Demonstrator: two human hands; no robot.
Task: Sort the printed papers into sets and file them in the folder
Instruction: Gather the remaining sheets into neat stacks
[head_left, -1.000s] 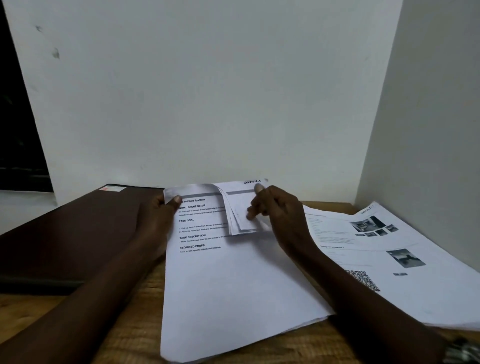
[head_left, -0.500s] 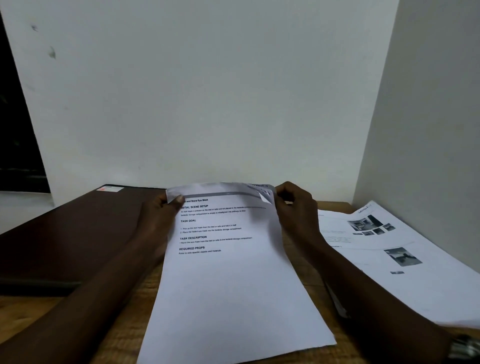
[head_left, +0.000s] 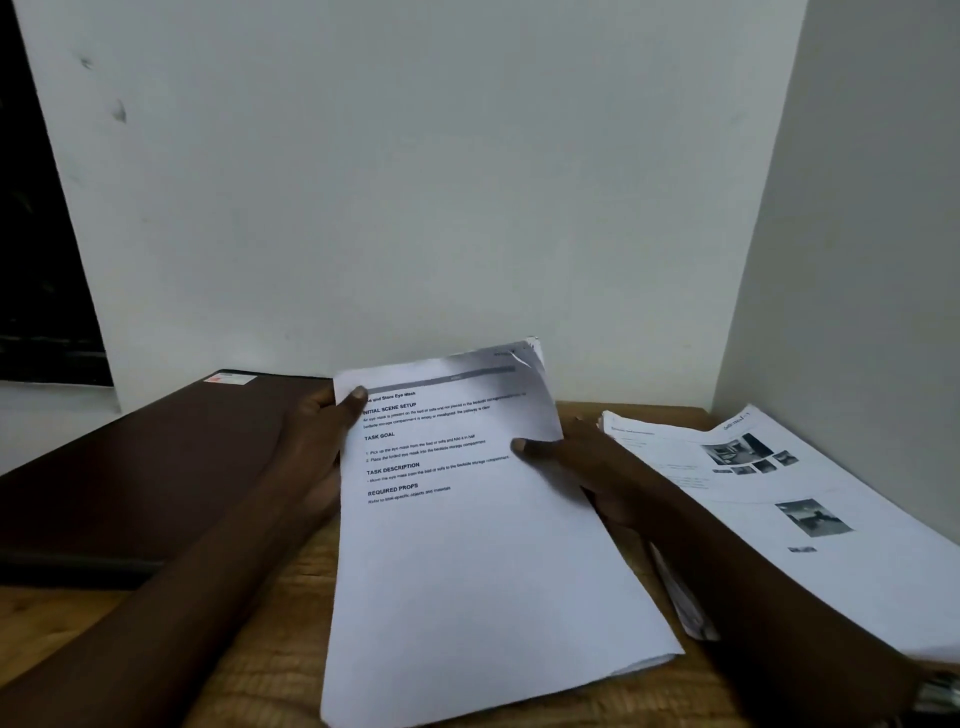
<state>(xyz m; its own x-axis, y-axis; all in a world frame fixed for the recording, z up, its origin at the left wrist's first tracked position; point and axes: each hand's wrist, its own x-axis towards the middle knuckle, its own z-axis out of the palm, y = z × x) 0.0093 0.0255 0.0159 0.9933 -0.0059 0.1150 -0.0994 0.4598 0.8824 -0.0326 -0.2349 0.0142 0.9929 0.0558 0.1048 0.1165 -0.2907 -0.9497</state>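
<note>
The person holds a set of papers (head_left: 467, 545) tilted up over the wooden counter (head_left: 275, 665), likely so the words on the top page can be read. The left hand (head_left: 322, 431) has its grip pinching the top left corner, thumb on the page. The right hand (head_left: 587, 462) pinches the right edge the same way, which keeps the sheets together. Another pile (head_left: 779, 493) lies on the counter to the right. The brown folder (head_left: 156, 457) lies on the left, probably where this set will go.
</note>
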